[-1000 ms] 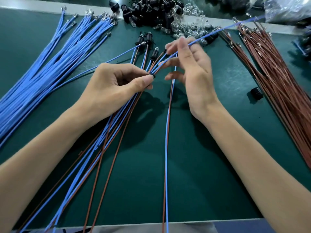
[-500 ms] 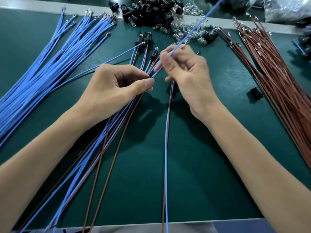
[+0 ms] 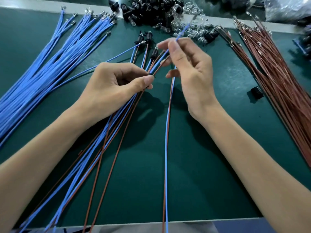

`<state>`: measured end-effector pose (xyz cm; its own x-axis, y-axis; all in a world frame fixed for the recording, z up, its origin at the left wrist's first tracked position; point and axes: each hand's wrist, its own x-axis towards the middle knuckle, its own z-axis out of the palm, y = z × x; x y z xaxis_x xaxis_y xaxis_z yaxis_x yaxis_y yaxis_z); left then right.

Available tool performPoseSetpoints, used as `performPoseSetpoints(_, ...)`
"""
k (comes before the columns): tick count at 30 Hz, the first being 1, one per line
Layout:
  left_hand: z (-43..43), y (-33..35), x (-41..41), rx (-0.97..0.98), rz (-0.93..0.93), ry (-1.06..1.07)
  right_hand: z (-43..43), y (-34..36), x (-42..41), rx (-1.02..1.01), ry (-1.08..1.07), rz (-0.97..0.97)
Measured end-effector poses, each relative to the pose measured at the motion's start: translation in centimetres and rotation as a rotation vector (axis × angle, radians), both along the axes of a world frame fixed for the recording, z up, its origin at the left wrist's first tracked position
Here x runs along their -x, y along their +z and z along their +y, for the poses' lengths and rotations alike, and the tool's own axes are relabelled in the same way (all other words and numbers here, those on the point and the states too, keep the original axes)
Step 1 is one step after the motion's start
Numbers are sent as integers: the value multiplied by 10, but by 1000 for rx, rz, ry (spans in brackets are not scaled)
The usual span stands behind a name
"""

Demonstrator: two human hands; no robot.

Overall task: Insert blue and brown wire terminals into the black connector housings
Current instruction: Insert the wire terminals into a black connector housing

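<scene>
Head view: the left hand (image 3: 117, 84) is curled above the tabletop (image 3: 210, 165), and a small black connector housing (image 3: 150, 75) is pinched between its thumb and forefinger. A blue wire (image 3: 182, 31) and a brown wire (image 3: 161, 64) run out of that housing toward the right hand (image 3: 190, 68). The blue wire is pinched between the right thumb and forefinger, its free end pointing up and away, while the other fingers are loosely spread.

Under the left hand a fan of paired blue and brown leads (image 3: 104, 148) is spread toward the near edge, with fitted black housings (image 3: 148, 37) at their far ends. One more blue-and-brown pair (image 3: 166, 148) is laid straight between the two forearms.

The tabletop is covered by a dark green mat, bordered by a pale strip (image 3: 33, 4) at the far side. Loose blue wires (image 3: 42, 64) are piled on the left, loose brown wires (image 3: 277, 81) on the right, and a single black housing (image 3: 256, 93) is set just beside the brown ones. A heap of black housings (image 3: 151, 10) and small clear bulbs (image 3: 193, 29) is gathered at the far edge. A clear plastic bag (image 3: 286, 9) is seen at the far right; its contents cannot be told.
</scene>
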<state>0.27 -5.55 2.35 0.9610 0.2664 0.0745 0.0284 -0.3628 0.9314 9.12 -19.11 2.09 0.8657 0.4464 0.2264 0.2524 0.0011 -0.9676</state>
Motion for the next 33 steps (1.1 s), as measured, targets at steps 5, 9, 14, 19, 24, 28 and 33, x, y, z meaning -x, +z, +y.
performPoseSetpoints(5,1,-1,0,18,3,5,1,-6,1,184,81,-60)
performPoseSetpoints(9,0,-1,0,12,4,9,2,-2,2,11,4,-14)
performPoseSetpoints(14,-1,-1,-1,11,-1,2,0,-5,-3,106,50,-37)
performPoseSetpoints(19,-2,0,-1,-2,-8,2,0,-1,-1,29,71,0)
performPoseSetpoints(24,-3,-1,-1,-23,-6,6,-3,0,-7,-108,-21,54)
performPoseSetpoints(28,-3,-2,-1,-25,-10,9,-3,-2,-7,-104,-22,31)
performPoseSetpoints(33,-4,-2,-1,-23,-25,-4,-2,-3,-4,-22,117,-12)
